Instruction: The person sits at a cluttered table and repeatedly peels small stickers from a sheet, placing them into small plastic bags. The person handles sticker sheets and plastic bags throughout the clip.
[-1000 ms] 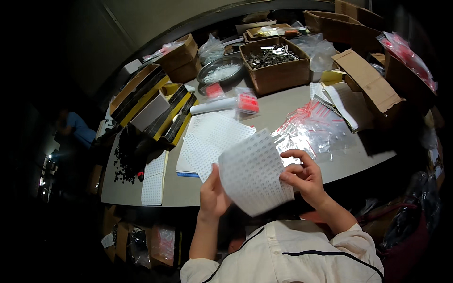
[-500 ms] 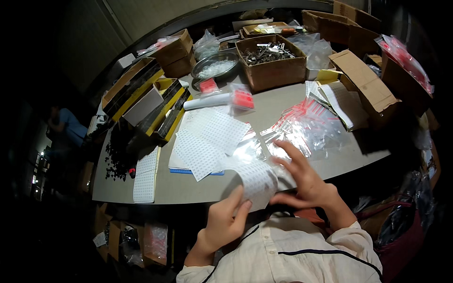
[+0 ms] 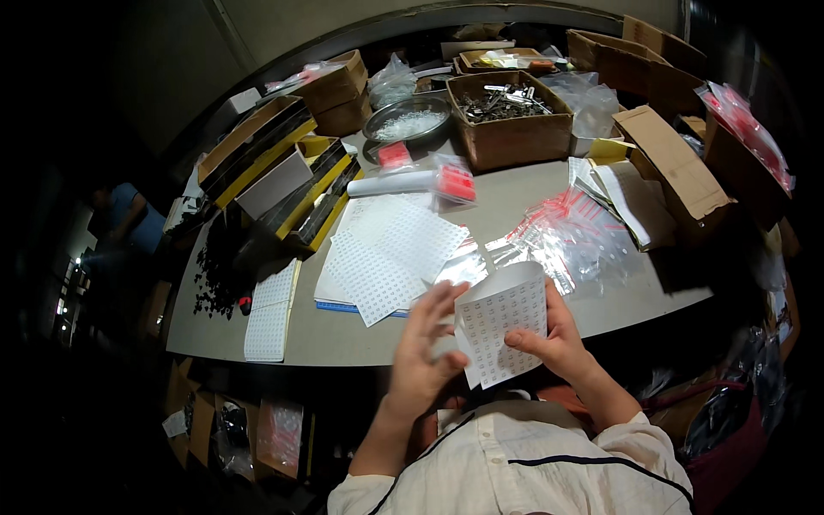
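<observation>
A white sheet (image 3: 498, 322) printed with rows of small marks, probably labels, bends over above the table's near edge. My right hand (image 3: 564, 345) grips its right side, thumb on the front and fingers behind. At the sheet's left edge my left hand (image 3: 421, 348) is open, its fingers spread and slightly blurred; whether they touch the paper is hard to tell. More printed sheets (image 3: 375, 273) lie loosely stacked on the table to the left. Just beyond the held sheet, clear plastic bags with red strips (image 3: 573, 227) are fanned out.
At the back stands a cardboard box of metal parts (image 3: 506, 129), beside a bowl of clear pieces (image 3: 412, 124). Black-and-yellow boxes (image 3: 296, 184) and small black parts (image 3: 215, 279) occupy the left. A leaning cardboard flap (image 3: 674, 163) borders the right. A person (image 3: 133, 219) is far left.
The sheet has passed from my left hand to my right and now faces up toward me. My left hand has let go and opened beside it. The view has shifted slightly.
</observation>
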The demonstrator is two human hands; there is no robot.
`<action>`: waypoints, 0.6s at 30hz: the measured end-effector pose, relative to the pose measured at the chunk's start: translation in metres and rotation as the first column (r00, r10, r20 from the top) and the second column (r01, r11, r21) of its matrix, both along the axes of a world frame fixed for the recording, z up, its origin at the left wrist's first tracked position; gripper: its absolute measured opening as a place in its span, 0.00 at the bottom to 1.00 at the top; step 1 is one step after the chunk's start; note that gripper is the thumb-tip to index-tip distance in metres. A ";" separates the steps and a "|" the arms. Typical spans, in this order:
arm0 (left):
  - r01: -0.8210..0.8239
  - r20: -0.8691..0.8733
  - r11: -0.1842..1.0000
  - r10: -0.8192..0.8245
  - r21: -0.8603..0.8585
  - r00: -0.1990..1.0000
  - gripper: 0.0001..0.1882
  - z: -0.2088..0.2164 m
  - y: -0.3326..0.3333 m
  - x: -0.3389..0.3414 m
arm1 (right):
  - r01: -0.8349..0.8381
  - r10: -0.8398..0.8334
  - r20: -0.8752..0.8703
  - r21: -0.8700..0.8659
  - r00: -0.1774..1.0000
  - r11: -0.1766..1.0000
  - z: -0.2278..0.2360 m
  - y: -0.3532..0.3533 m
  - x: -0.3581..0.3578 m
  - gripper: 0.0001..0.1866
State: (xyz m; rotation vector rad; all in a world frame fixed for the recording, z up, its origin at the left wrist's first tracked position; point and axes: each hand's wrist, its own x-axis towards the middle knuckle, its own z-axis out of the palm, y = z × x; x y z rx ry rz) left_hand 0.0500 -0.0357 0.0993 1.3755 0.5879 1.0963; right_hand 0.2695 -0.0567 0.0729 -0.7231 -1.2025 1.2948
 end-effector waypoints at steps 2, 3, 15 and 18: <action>0.045 0.028 0.999 -0.044 -0.006 0.999 0.46 -0.008 -0.003 0.014 | -0.001 0.001 0.009 -0.019 1.000 1.000 -0.005 0.002 -0.007 0.39; 0.038 0.038 0.999 -0.038 0.007 0.999 0.43 -0.004 -0.005 0.023 | 0.004 -0.003 0.015 -0.028 1.000 1.000 -0.009 0.003 -0.009 0.39; -0.213 0.013 0.971 0.213 0.107 0.977 0.23 -0.034 0.005 0.037 | 0.090 -0.171 0.419 0.205 0.892 0.975 -0.019 0.002 -0.014 0.40; -0.286 0.091 0.957 0.282 0.041 0.955 0.21 -0.037 0.006 0.032 | 0.045 -0.063 0.237 0.080 0.969 0.996 -0.023 0.008 -0.010 0.36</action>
